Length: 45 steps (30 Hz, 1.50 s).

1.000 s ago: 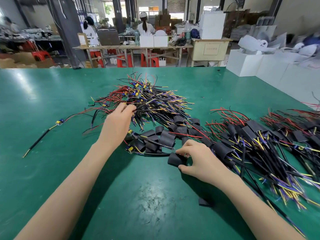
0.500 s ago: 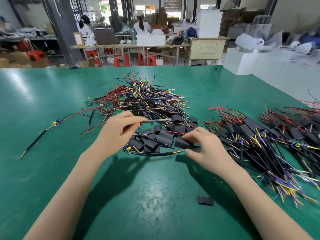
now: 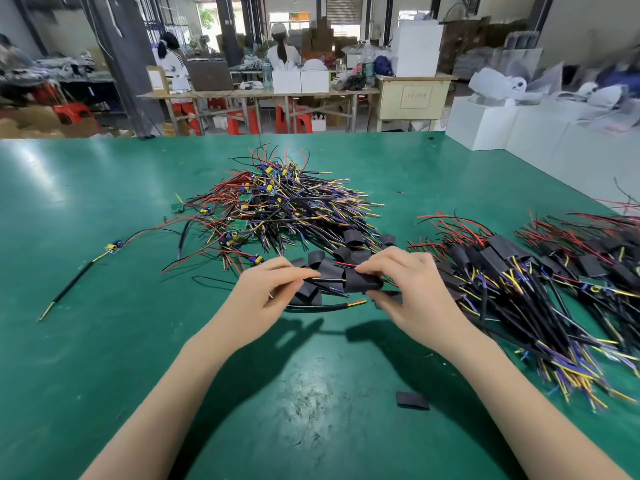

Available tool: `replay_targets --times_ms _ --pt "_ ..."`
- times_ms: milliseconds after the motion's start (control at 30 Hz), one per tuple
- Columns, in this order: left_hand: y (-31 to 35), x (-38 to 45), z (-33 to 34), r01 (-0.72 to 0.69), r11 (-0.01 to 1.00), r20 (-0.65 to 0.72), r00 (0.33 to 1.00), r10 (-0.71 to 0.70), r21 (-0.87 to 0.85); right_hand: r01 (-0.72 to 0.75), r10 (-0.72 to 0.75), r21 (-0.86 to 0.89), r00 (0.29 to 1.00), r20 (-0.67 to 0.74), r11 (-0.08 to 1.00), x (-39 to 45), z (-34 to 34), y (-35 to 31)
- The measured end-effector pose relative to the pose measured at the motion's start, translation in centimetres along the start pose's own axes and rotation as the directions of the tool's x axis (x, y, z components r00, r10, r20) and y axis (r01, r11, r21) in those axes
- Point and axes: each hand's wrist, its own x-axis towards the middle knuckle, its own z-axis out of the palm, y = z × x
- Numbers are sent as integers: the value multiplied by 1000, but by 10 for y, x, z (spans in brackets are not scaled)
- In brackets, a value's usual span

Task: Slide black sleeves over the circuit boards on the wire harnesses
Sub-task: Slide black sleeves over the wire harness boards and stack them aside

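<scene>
Green bench matting (image 3: 104, 341) is strewn with harnesses. A black sleeve (image 3: 362, 283) is pinched by the right hand (image 3: 412, 292), just above it; a wire end (image 3: 325, 279) is pinched by the left hand (image 3: 266, 292). Threading is judged underway; alignment with the sleeve mouth is required next.

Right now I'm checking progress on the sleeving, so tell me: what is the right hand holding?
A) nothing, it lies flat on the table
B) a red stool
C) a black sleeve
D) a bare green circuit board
C: the right hand pinches a black sleeve at its end, while the left hand brings a harness wire toward its opening.
</scene>
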Motion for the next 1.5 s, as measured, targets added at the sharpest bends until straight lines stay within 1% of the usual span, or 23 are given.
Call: replay_targets --times_ms 100,200,267,333,400,533,700,733,800,833,867,933,1000,1033,1100,1167,1267,1367,1433,1500 --pt "6 -1 11 5 1000 6 1000 -5 -28 34 -33 -91 999 15 995 0 -1 2" --pt "6 0 20 -31 999 41 999 30 34 29 -24 -176 999 30 984 1 -6 6" --pt "6 0 25 -57 995 66 997 51 80 30 -14 -232 998 69 972 0 -8 7" --pt "6 0 29 -60 996 76 996 55 70 53 -23 -265 993 118 963 -1 -7 7" --pt "7 0 30 -45 999 81 996 43 30 63 -24 -257 988 152 964 -1 -6 9" --pt "5 0 30 -31 999 67 997 34 -41 21 39 -259 974 225 966 -2 -9 14" --pt "4 -1 37 0 1000 35 999 1 -26 41 2 -157 964 264 987 -3 -3 8" --pt "8 -1 40 9 999 61 998 -6 -45 63 -18 -151 959 284 986 -3 0 5" --pt "16 -3 42 52 988 156 987 -29 -144 100 -49 -141 945 324 985 -3 8 1" --pt "17 -2 39 69 983 183 982 -37 -171 104 -51 -139 940 338 985 -4 10 0" --pt "16 -1 31 67 984 178 983 -37 -165 100 -46 -140 937 345 985 -4 10 0" --pt "4 3 9 36 992 112 994 -22 -122 74 -25 -132 939 344 988 -6 9 2" --pt "-11 0 -13 69 996 67 996 -65 -61 37 -1 -102 942 335 994 -8 8 5" --pt "-17 -3 -21 97 995 71 993 -96 -11 22 9 -91 944 331 996 -8 8 5" --pt "-27 -10 -27 125 986 129 982 -139 106 16 13 -84 944 329 996 -8 11 4" --pt "-31 -11 -24 128 979 193 969 -158 159 19 5 -72 946 325 997 -8 13 4" --pt "-28 -8 -19 62 983 173 981 -92 173 31 -3 -80 944 329 996 -8 15 3" --pt "-25 -8 -19 52 991 91 994 -63 120 56 -38 -64 965 260 996 -8 13 -1" --pt "-21 -8 -19 87 996 32 996 -87 9 76 -68 -40 982 175 996 -7 10 -4" --pt "-15 -7 -19 118 985 11 993 -117 -124 100 -97 -18 991 94 995 -6 8 -7"
